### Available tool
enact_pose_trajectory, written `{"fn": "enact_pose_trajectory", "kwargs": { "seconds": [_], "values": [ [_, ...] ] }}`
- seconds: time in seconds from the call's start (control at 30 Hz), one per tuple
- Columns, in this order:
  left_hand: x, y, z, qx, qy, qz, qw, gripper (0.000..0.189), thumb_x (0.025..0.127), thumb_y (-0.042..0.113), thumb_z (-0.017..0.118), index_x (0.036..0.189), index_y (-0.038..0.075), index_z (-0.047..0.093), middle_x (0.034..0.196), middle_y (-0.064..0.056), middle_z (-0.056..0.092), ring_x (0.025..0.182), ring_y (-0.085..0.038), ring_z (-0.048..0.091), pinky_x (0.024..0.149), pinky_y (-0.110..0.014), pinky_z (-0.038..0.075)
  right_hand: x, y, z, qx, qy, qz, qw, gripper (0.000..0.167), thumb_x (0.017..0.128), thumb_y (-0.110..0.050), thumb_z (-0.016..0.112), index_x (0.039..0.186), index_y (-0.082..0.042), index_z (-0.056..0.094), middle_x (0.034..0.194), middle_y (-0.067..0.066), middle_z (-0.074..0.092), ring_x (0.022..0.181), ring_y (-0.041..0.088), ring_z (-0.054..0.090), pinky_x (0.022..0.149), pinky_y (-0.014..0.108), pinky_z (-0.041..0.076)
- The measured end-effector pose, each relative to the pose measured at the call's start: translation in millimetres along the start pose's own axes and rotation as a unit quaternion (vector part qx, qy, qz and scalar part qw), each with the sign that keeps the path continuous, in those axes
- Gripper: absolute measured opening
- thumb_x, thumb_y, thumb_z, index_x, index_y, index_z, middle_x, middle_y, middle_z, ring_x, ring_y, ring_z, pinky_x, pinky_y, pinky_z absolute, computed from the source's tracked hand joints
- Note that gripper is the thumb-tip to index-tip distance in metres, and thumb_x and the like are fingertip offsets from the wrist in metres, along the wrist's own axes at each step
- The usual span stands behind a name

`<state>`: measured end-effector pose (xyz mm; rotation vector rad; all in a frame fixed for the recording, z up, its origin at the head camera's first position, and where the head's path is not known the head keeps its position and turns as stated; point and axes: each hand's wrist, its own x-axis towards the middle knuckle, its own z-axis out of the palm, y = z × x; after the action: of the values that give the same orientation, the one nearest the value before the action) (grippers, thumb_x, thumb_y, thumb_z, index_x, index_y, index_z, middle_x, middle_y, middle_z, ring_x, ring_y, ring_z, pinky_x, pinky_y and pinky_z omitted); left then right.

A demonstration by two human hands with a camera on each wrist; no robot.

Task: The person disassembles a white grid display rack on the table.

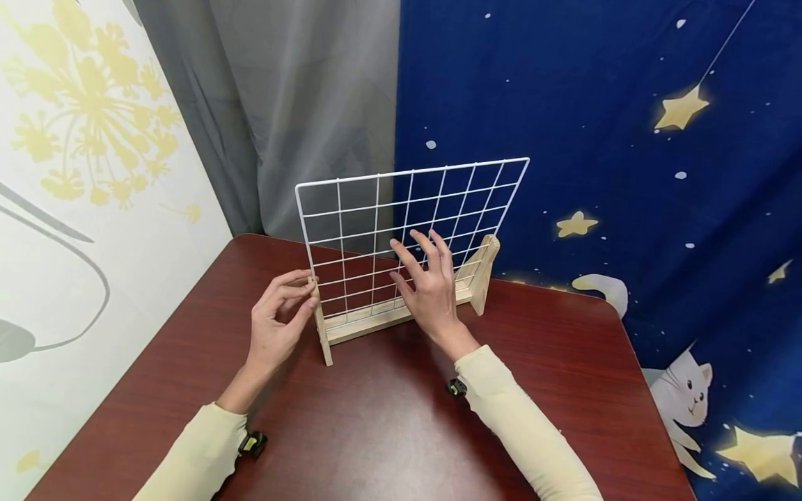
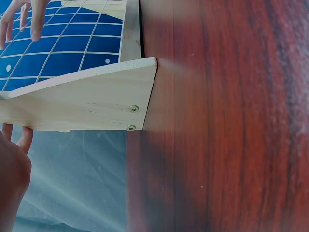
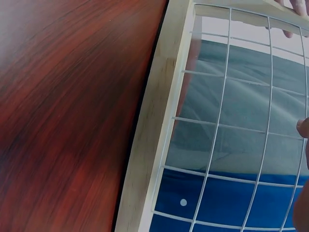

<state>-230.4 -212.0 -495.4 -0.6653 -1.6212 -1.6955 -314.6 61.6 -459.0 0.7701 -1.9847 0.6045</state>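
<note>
Here, left hand point(image 1: 273, 316) pinches wooden upright point(image 1: 321, 330); right hand point(image 1: 431, 289) spread, empty, by wire grid point(image 1: 409, 201).

I work in a homelike corner (whether truly a home, I cannot tell), my reddish-brown desk point(image 1: 382, 417) bordered by a grey curtain point(image 1: 326, 90), a blue curtain point(image 1: 551, 125) printed with stars and a cat, and a white, yellow-flowered backdrop point(image 1: 63, 292).

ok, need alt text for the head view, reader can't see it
A person's left hand touches the left leg of a wooden stand holding a white wire grid on a reddish-brown table. The right hand, fingers apart, is in front of the grid; contact is unclear. Behind hang a grey curtain and a blue starry curtain.
</note>
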Motion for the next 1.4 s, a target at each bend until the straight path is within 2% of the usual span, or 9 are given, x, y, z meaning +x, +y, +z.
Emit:
{"fn": "enact_pose_trajectory", "kwargs": {
  "seconds": [0.2,0.33,0.5,1.03,1.4],
  "values": [
    [-0.7,-1.2,-1.0,-0.003,0.0,0.006,1.0,0.031,0.079,-0.035,0.066,0.107,-0.021,0.068,0.131,-0.039,0.058,0.123,-0.027,0.07,0.104,-0.03,0.059,-0.7,-2.4,5.6,-0.011,-0.003,0.009,0.9999,0.057,0.089,-0.026,0.088,0.141,-0.025,0.065,0.151,0.012,0.056,0.147,0.043,0.047,0.123,0.051,0.045],
    [-0.6,-1.0,-0.9,-0.002,-0.001,0.008,1.0,0.032,0.078,-0.035,0.066,0.107,-0.021,0.069,0.131,-0.038,0.059,0.123,-0.027,0.069,0.104,-0.03,0.059,-2.7,-0.9,8.3,-0.03,0.001,0.014,0.9994,0.055,0.088,-0.025,0.088,0.137,-0.024,0.065,0.148,0.011,0.058,0.145,0.041,0.049,0.118,0.048,0.051],
    [0.0,0.0,-0.4,0.006,-0.003,0.011,0.9999,0.032,0.078,-0.033,0.067,0.107,-0.019,0.07,0.131,-0.037,0.06,0.123,-0.028,0.069,0.104,-0.03,0.059,-3.4,-0.1,11.3,-0.028,0.009,0.024,0.9993,0.047,0.091,-0.02,0.084,0.135,-0.022,0.065,0.14,0.012,0.061,0.145,0.038,0.05,0.113,0.044,0.055],
    [0.2,0.5,-2.1,0.015,-0.001,0.011,0.9998,0.032,0.079,-0.032,0.068,0.108,-0.019,0.07,0.13,-0.038,0.06,0.121,-0.03,0.07,0.104,-0.03,0.059,4.0,-4.0,12.6,-0.001,0.018,0.027,0.9995,0.041,0.091,-0.01,0.078,0.129,-0.017,0.067,0.128,0.015,0.063,0.139,0.041,0.052,0.114,0.046,0.054],
    [-0.4,-0.7,-1.7,0.02,-0.005,0.018,0.9996,0.03,0.078,-0.033,0.068,0.105,-0.019,0.07,0.13,-0.037,0.06,0.122,-0.028,0.069,0.103,-0.029,0.059,4.4,-4.1,11.0,-0.015,0.015,0.017,0.9996,0.042,0.089,-0.01,0.079,0.129,-0.016,0.067,0.126,0.014,0.064,0.138,0.04,0.053,0.116,0.045,0.053]
  ]
}}
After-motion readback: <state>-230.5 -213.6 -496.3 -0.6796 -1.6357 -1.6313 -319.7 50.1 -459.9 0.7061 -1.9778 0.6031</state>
